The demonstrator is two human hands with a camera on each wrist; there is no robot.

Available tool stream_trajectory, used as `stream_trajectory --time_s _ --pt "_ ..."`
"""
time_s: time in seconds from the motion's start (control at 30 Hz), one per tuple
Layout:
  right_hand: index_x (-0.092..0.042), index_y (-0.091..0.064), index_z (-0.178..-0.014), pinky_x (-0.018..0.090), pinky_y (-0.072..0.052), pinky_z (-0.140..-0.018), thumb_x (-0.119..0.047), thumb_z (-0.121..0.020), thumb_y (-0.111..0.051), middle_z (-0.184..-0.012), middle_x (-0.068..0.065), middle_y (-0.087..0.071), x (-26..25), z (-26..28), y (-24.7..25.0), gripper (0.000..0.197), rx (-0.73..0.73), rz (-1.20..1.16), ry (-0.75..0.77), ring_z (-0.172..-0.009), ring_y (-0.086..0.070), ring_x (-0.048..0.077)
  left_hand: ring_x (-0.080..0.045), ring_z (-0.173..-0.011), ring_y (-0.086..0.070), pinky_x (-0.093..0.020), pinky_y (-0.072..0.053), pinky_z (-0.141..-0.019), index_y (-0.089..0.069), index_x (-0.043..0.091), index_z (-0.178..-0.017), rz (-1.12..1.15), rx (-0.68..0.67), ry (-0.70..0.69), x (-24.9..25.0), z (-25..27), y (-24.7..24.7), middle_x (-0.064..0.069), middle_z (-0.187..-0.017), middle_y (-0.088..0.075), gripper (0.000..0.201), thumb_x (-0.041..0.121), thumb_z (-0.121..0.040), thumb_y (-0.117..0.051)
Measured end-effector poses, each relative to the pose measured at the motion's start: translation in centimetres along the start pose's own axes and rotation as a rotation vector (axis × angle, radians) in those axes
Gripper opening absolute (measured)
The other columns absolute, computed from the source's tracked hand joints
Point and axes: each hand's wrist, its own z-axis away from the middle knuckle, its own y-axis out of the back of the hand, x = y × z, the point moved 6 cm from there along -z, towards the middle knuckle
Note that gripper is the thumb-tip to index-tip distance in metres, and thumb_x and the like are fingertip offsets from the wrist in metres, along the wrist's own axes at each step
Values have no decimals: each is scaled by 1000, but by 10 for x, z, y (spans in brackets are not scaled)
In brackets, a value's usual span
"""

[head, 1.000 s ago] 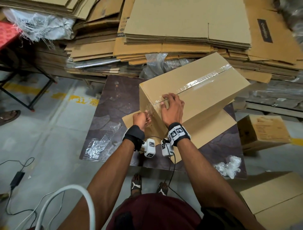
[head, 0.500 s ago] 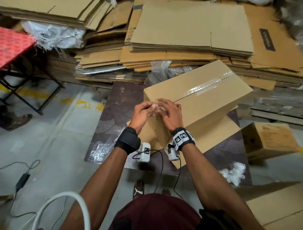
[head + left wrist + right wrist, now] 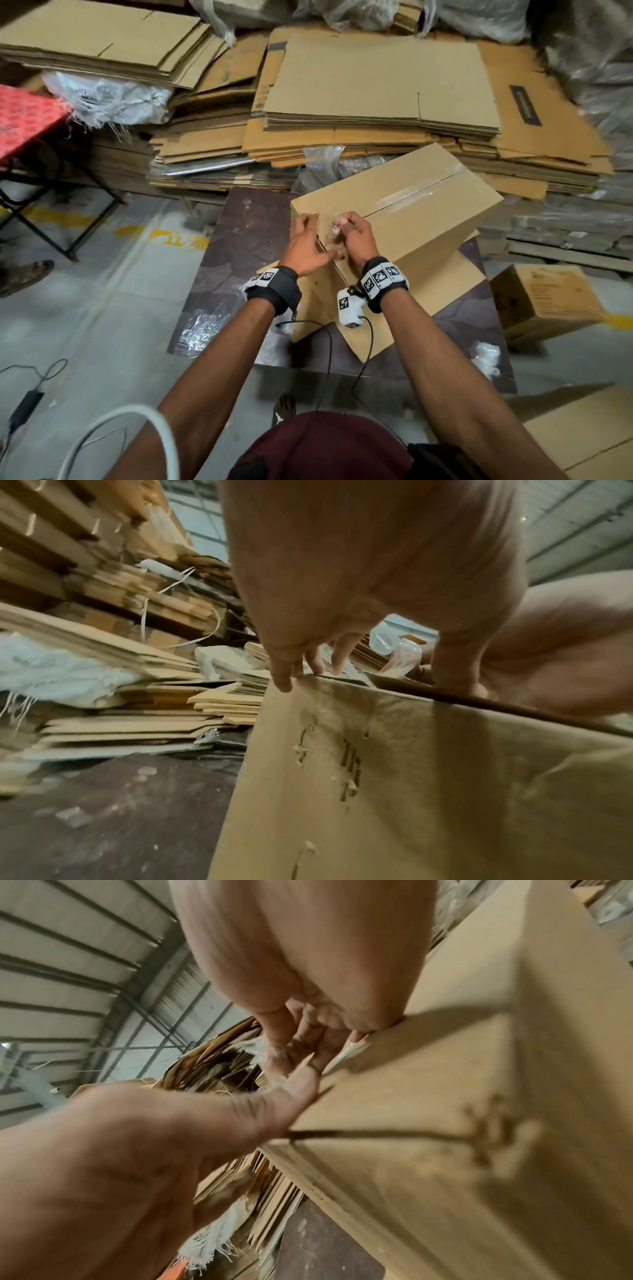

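Note:
A closed cardboard box [image 3: 421, 222] stands tilted on a flat cardboard sheet [image 3: 445, 294]. A strip of clear tape [image 3: 404, 198] runs along its top seam. My right hand [image 3: 342, 224] is at the box's near top edge and pinches a crumpled wad of clear tape [image 3: 337, 222], which also shows as the tape wad [image 3: 400, 657] in the left wrist view. My left hand [image 3: 308, 228] lies spread beside it, fingertips [image 3: 284, 683] resting on the top edge and thumb on the near face's seam. In the right wrist view the right hand [image 3: 308, 1039] curls at that edge.
The box sits on a dark board [image 3: 239, 246]. Stacks of flattened cardboard [image 3: 376, 85] fill the back. Smaller boxes stand on the floor at right [image 3: 544, 301] and lower right [image 3: 589, 442]. Plastic scraps [image 3: 202, 329] lie on the board. A red table [image 3: 24, 116] and cables [image 3: 34, 394] are at left.
The left hand rose from the near face to the top edge, met the right hand, then let go and spread flat. The right hand, flat on the top before, now pinches the tape wad.

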Motion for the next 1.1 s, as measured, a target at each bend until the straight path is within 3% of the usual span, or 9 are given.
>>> stream_trajectory --time_s 0.07,0.2,0.4,0.53,0.7,0.8,0.9,1.0,1.1 --pt "-12 -56 -87 28 -48 -60 -2 -104 -42 -70 7 -56 -2 -4 0 24 9 -18 -40 -59 -53 18 -27 -148 -20 -43 -32 -117 -28 9 -157 -124 -33 10 0 -2 -1 -9 -158 -20 108 56 -76 -83" --pt "-12 -56 -84 24 -48 -56 -2 -104 -43 -70 6 -54 -2 -8 -2 27 13 -15 -73 -58 -50 15 -23 -150 -18 -52 -37 -111 -32 13 -156 -206 -60 65 1 -5 2 -4 -160 -19 105 57 -75 -82" --pt "-14 -66 -80 35 -52 -74 -5 -101 -56 -75 3 -63 -2 -17 -1 25 45 -28 -56 -71 -57 19 -19 -144 -35 -40 -36 -117 -47 14 -152 -10 25 152 -17 -15 13 4 -154 -33 100 44 -67 -91" --pt "-19 -73 -78 53 -55 -93 -9 -97 -63 -82 6 -73 5 -22 0 24 11 9 -45 -81 -64 23 -17 -138 -43 -39 -40 -112 -55 21 -146 -45 66 147 -20 -16 23 8 -150 -41 79 43 -75 -84" --pt "-25 -77 -81 56 -54 -98 -17 -92 -69 -97 8 -78 -1 -22 -3 16 -40 67 40 -94 -71 29 -22 -138 -44 -26 -32 -111 -56 7 -144 138 134 193 -17 -18 15 -2 -149 -45 63 9 -84 -75" --pt "-21 -73 -92 55 -57 -94 -14 -97 -64 -109 12 -76 -5 -18 -12 13 -94 12 76 -95 -69 31 -24 -132 -50 -26 -40 -111 -61 2 -137 249 194 227 -19 -19 12 -6 -144 -50 53 -6 -85 -61" --pt "-21 -57 -99 37 -56 -67 -19 -109 -46 -114 14 -75 -14 -16 -6 15 -55 -195 30 -79 -65 22 -26 -130 -52 -41 -49 -107 -64 2 -133 309 237 234 -23 -23 16 -6 -142 -54 52 -10 -83 -58" --pt "-22 -50 -94 33 -47 -57 -13 -110 -35 -85 10 -68 -18 -24 11 23 21 -293 -81 -68 -64 18 -26 -135 -48 -32 -42 -113 -62 3 -137 238 208 199 -24 -24 18 -6 -144 -53 54 -9 -84 -60" --pt "-21 -53 -85 36 -48 -62 -10 -106 -43 -65 -2 -53 -22 -31 22 26 50 -37 -38 -61 -57 18 -22 -138 -44 -13 -28 -107 -58 5 -141 215 141 165 -27 -24 20 -3 -148 -50 56 -7 -87 -66"
